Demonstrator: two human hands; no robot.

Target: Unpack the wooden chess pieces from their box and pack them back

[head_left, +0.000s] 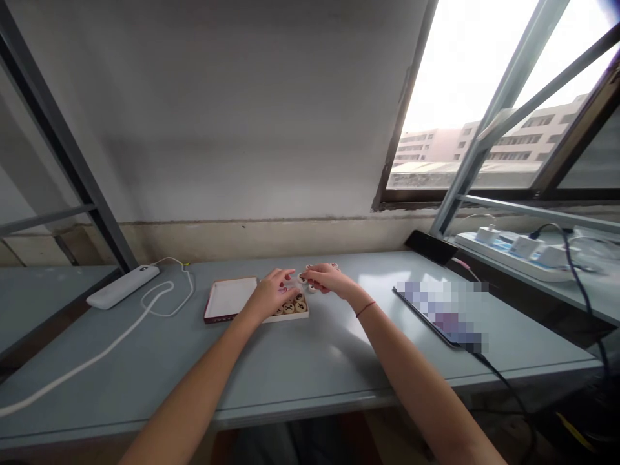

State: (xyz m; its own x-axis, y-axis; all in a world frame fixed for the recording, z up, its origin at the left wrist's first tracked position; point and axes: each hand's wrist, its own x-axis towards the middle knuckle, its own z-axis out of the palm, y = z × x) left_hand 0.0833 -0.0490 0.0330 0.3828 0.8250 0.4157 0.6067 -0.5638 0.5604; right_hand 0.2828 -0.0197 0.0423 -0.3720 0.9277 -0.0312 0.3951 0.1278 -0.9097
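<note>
Blue-grey desk [271, 368]: xiangqi pieces [289, 308] in open box [296, 317], centre frame.
Left hand [269, 296] loosely open above; right hand [330, 280] pinching a disc [302, 278], liable to slip if fingers collide.

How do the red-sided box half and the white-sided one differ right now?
The red-sided half shows a bare white inside; the white-sided half holds round, marked pieces. The red-sided half sits left, the white-sided half right, under the left hand. Both lie open side up.

Desk [290, 374] blue-grey; box lid's inside [234, 296] white.
</note>
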